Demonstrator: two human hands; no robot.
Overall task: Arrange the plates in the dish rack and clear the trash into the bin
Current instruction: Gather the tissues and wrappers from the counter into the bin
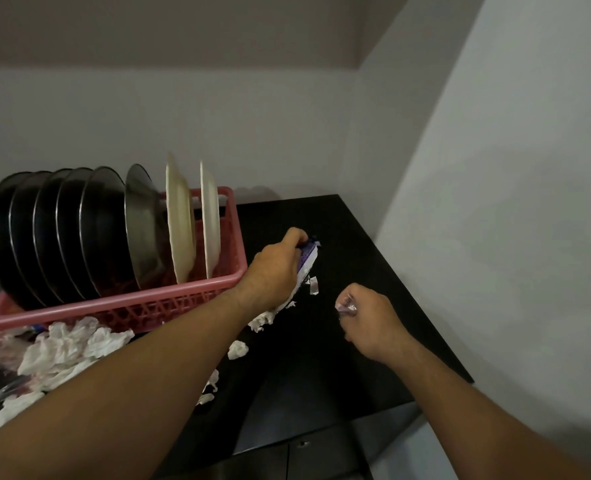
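The person's left hand (pixel 273 268) is gripping a purple-and-white wrapper (pixel 307 254) with curled fingers, just right of the pink dish rack (pixel 190 289). The right hand (pixel 370 320) is pinching a small shiny scrap (pixel 346 308) in a closed fist over the black counter (pixel 339 358). The plates are standing in the rack: dark ones (pixel 62 230) at the left, a steel one (pixel 141 223), then two cream ones (pixel 179 223). The bin is not showing in view.

The wrapper is looking torn, with loose bits (pixel 313 285) lying just beside it, so a hasty lift is likely risking more pieces dropping onto the counter or over its front edge. The left forearm is crossing close above small tissue scraps (pixel 237 349) and near the rack's corner, so a wide sweep could be dragging tissue off or nudging the rack, where the cream plates are leaning. The big tissue pile (pixel 69 344) is probably going to scatter if overfilled handfuls are taken.

The wrapper is appearing as thin glossy film, the tissue soft and crumpled, the rack latticed plastic, the counter smooth and faintly reflecting
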